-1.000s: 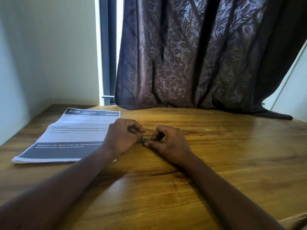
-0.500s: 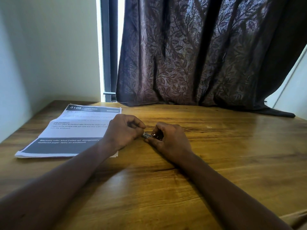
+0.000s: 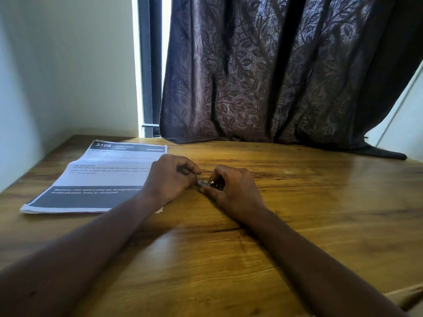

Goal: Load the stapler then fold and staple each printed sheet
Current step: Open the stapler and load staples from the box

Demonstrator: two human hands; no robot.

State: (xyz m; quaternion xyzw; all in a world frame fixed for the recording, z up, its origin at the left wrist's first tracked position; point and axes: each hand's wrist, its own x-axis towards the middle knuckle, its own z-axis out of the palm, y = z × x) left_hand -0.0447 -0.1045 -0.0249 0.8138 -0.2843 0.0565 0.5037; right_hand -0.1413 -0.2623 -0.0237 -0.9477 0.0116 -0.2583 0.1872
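Observation:
A small metal stapler point(image 3: 206, 183) rests low over the wooden table point(image 3: 320, 213), mostly hidden between my two hands. My left hand point(image 3: 170, 178) pinches its shiny left end with curled fingers. My right hand point(image 3: 231, 189) is cupped around its darker right part. Whether staples are inside I cannot see. A stack of printed sheets point(image 3: 100, 177) lies flat at the left, its top page headed "3108" with dark bands; my left wrist covers its right edge.
A dark patterned curtain point(image 3: 274, 76) hangs behind the table and drapes onto its far edge. A pale wall stands at the left, with a bright window strip and dark frame point(image 3: 150, 65) beside the curtain.
Both hands stay on the stapler at the same spot; the fingers shift slightly. The view has tilted a little, so the sheets and hands appear higher in frame.

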